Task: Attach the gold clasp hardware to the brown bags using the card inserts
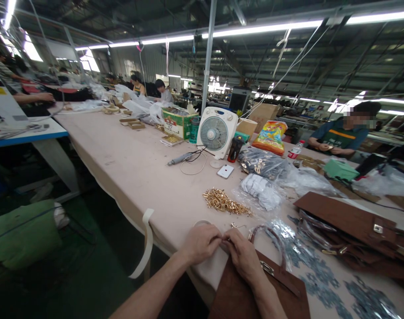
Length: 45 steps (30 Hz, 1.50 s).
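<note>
My left hand (203, 241) and my right hand (241, 252) meet at the table's near edge, fingertips pinched together. Whatever lies between the fingertips is too small or hidden to make out. Under my right forearm is a brown handbag (230, 292) with a curved handle (282, 243) and a metal clasp (266, 267). Just beyond my fingers lie a few loose gold-coloured metal pieces (235, 225). Farther off sits a heap of small gold-coloured metal parts (223, 200). A round pale object (202, 222) shows partly behind my left hand.
More brown bags (348, 221) are stacked at right, near flat grey metal plates (321, 283). A fan (217, 133), a phone (225, 171), a corded pen-shaped tool (180, 158) and plastic bags (264, 161) stand beyond. A pale strip (147, 248) hangs off the edge. A co-worker (341, 133) sits across.
</note>
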{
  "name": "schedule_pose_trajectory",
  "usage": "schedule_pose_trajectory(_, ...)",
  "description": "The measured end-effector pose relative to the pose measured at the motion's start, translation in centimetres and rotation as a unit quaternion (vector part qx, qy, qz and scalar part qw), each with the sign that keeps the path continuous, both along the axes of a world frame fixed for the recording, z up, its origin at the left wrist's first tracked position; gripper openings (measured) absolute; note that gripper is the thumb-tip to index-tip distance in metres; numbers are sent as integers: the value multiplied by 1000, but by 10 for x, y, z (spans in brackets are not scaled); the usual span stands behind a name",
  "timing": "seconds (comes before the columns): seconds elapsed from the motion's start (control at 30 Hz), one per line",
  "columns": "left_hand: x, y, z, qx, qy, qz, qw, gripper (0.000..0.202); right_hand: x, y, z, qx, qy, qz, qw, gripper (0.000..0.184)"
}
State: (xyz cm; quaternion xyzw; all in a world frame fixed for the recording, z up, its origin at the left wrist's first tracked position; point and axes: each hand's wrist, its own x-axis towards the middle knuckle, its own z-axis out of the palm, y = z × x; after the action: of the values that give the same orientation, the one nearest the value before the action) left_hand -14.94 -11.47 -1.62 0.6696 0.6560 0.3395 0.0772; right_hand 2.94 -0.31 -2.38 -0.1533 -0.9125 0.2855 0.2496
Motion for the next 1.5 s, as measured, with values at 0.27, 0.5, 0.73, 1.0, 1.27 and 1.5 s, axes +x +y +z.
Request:
schedule_pose_trajectory(0.27, -2, 3, -5, 7, -63, 50, 997, 9, -10, -11, 3, -24, 52, 57, 997, 18)
schedule_pose_trajectory(0.5, -2, 0, -17, 46, 24, 29, 998, 13, 17, 21, -9, -85, 214, -264, 937, 35)
schedule_pose_trajectory(0.73, -26, 7, -24, 51, 117, 12, 992, 15, 34, 37, -4, -203, 193, -407, 869, 61)
schedule_pose_trajectory(1.0, -124, 12, -11, 56, 153, 79, 984, 27, 31, 43, -10, -238, 246, -374, 862, 65)
schedule_pose_trajectory(1.27, -168, 26, -27, 47, 113, 159, 980, 56, 34, 53, -12, -246, 297, -376, 843, 55)
schedule_pose_trajectory(1.5, -136, 26, -22, 125, 153, 191, 961, 47, 34, 59, -13, -260, 334, -379, 823, 55)
